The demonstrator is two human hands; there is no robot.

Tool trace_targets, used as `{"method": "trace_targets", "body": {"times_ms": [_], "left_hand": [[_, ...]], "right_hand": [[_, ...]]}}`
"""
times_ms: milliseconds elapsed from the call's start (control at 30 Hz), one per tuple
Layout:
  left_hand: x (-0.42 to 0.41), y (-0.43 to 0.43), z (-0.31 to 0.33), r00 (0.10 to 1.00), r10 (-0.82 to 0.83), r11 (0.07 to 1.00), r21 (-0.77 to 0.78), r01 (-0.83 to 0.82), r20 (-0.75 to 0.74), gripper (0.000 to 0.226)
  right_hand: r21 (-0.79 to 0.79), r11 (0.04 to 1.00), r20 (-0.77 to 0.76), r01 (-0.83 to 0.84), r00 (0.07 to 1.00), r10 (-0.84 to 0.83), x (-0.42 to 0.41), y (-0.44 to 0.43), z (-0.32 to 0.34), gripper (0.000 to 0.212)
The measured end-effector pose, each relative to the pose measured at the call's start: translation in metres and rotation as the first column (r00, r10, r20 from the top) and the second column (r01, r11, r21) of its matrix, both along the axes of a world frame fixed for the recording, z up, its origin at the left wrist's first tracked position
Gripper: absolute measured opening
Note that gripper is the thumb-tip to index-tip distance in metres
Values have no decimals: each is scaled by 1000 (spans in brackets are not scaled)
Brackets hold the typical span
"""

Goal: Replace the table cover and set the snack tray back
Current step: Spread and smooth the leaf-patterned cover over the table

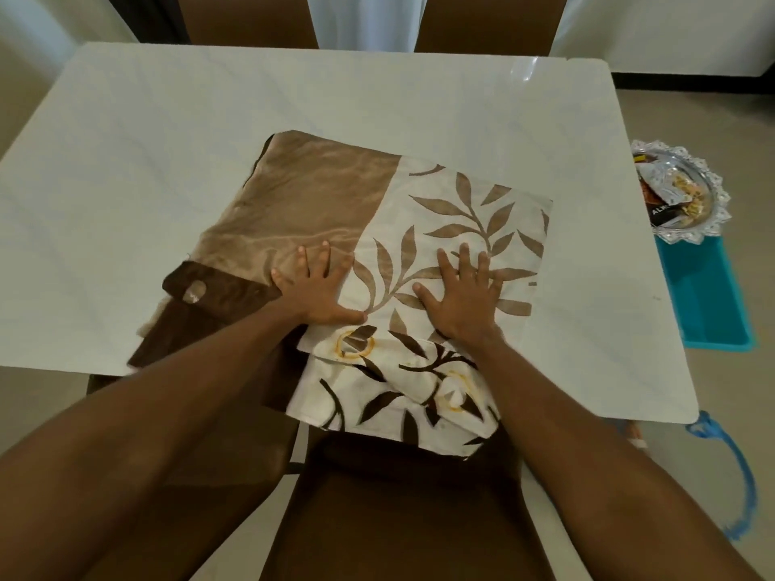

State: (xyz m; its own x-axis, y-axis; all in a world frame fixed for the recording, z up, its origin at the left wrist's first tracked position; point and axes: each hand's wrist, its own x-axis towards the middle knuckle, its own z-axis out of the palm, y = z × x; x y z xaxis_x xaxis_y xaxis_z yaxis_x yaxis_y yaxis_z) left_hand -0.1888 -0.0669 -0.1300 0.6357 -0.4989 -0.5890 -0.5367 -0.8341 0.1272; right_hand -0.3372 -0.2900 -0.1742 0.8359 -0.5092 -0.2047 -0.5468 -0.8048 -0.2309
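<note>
A folded table cover [423, 211], tan on the left and white with brown leaves on the right, lies on the white table [167, 132] near its front edge. Its dark brown and leaf-printed ends hang over that edge. My left hand [314, 287] presses flat on the tan part with fingers spread. On the leaf-printed part my right hand [461, 295] lies flat too. The snack tray [687, 190], silver with a lacy rim and snack packets in it, sits off the table to the right on a blue stool [708, 295].
A brown chair seat [377, 517] is directly below me at the table's front edge. Two brown chair backs [247, 18] stand at the far side. A blue cord [738, 475] hangs at the right near the floor.
</note>
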Motion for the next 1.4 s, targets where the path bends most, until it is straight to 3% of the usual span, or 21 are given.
{"method": "trace_targets", "body": {"times_ms": [133,267,333,400,500,567,667,833,1033,1267,1400], "left_hand": [[41,-19,18,992,-108,993,49,105,68,129],[47,-40,29,908,-241,968,24,249,342,91],[45,-36,25,892,-197,973,-33,229,407,71],[37,-22,21,917,-115,980,-108,168,381,64],[18,1,12,928,14,957,-273,95,373,53],[2,16,5,920,112,943,-332,21,375,55],[-13,29,-8,944,207,953,-272,-134,259,71],[-13,42,-21,973,178,974,-165,-153,148,82],[23,60,-22,988,48,993,-110,-33,144,86],[124,80,-2,975,-148,988,58,140,168,87],[139,65,9,890,-164,985,27,169,425,81]], "right_hand": [[45,991,-7,129,992,-129,-18,54,10,87],[123,987,-111,107,989,-93,-32,125,26,88],[197,979,-164,57,986,-24,-33,159,37,90],[264,965,-214,3,975,56,-32,185,48,90],[274,961,-137,-46,987,86,-25,193,57,82],[219,971,7,-95,995,95,-16,178,58,75],[121,964,118,-238,967,224,6,134,44,69],[36,978,5,-205,979,205,28,86,10,74],[-25,997,2,-69,998,69,41,133,0,84],[114,992,-94,50,995,-39,89,205,15,89],[277,959,-78,66,996,-46,112,218,34,85]]}}
